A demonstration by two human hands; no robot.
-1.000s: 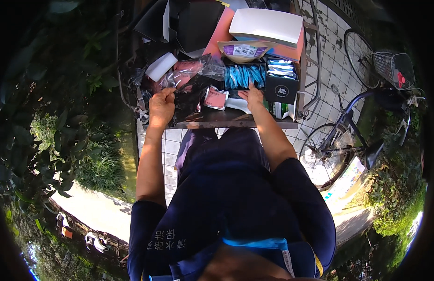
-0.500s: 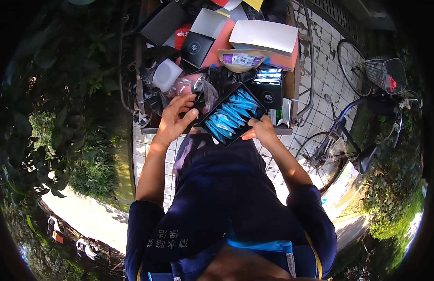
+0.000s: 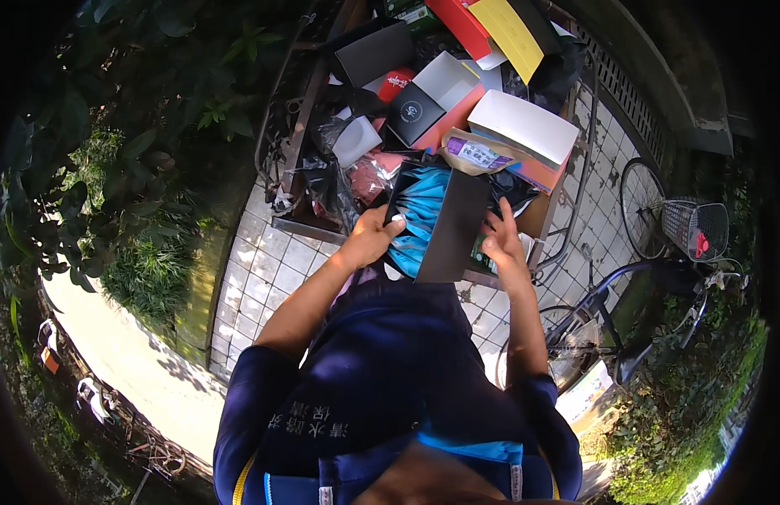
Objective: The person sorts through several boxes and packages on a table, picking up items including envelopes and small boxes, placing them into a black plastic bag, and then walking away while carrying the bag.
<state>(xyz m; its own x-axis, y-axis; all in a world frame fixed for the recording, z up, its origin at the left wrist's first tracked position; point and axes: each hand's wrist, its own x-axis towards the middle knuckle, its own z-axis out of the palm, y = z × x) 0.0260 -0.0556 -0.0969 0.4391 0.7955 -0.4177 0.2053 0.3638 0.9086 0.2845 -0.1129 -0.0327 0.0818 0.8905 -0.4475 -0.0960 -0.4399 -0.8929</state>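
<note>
A black box (image 3: 456,225) full of slim blue packets (image 3: 422,206) is tilted in front of me, its right side wall turned up toward view. My left hand (image 3: 371,240) grips the box's left edge, thumb over the rim beside the packets. To the right of the box, my right hand (image 3: 506,240) has its fingers apart and holds nothing. Just beyond the left hand lie clear plastic wrapping over something pink (image 3: 375,175) and a white plastic tray (image 3: 356,141).
A cart (image 3: 304,225) heaped with cartons stands ahead: a black-and-coral box (image 3: 417,116), a white-topped carton (image 3: 525,124), a tan pouch (image 3: 476,153) and a yellow flap (image 3: 509,38). A bicycle (image 3: 604,299) is parked at the right on paving. Bushes line the left.
The box has swung upright toward the right, showing its dark side. My left hand has moved onto its left edge; my right hand has let go. The view has turned.
</note>
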